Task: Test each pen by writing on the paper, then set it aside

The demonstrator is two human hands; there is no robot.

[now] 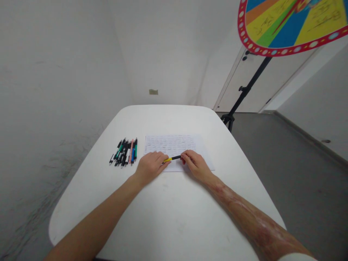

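Observation:
A yellow and black pen (pixel 174 158) lies crosswise between my two hands, just over the lower part of a written sheet of paper (pixel 174 142). The fingers of my left hand (pixel 152 165) are closed on its yellow end. At the black end, my right hand (pixel 196 165) pinches the tip between thumb and fingers. Rows of small handwriting cover much of the sheet, and its right side is blank. Left of the paper sits a loose bunch of pens (pixel 125 152), mostly black, with green, blue and pink ones among them.
All this rests on a white table (pixel 168 217) with rounded corners. Walls stand close at the left and behind it. Beyond the right edge, a black tripod stand (pixel 241 95) holds a colourful wheel (pixel 288 27) near a white door (pixel 244 87).

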